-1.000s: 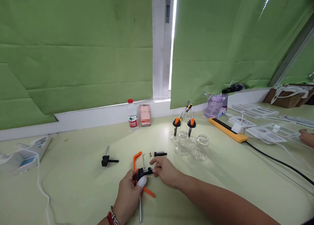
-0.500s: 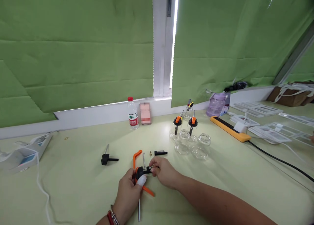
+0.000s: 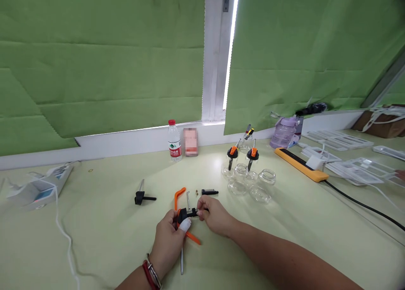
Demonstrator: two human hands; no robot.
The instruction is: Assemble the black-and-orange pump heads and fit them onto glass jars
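Two hands work on one black fitting (image 3: 182, 215), located at the lower centre of the frame. The left hand (image 3: 168, 241) is closed around the fitting's body; its thumb carries one white wrapping. The right hand (image 3: 217, 216) pinches the fitting's right end; whether a small part sits between its fingertips cannot be told. One orange strip (image 3: 193, 238) projects below the left thumb, and one metal rod (image 3: 182, 262) extends beneath that hand.

Parts on the table (image 3: 104, 222), just above the hands: one bent orange piece (image 3: 179, 193), its join to the strip hidden; one metal pin (image 3: 188, 200); two small brass-coloured pieces (image 3: 196, 192); one black part with a spring (image 3: 210, 192). One black stopper (image 3: 139, 198) with a metal spout lies left of centre.

Right of centre: two open glass jars (image 3: 238, 186) in front, and two orange-and-black tops (image 3: 252, 154) on glass vessels behind.
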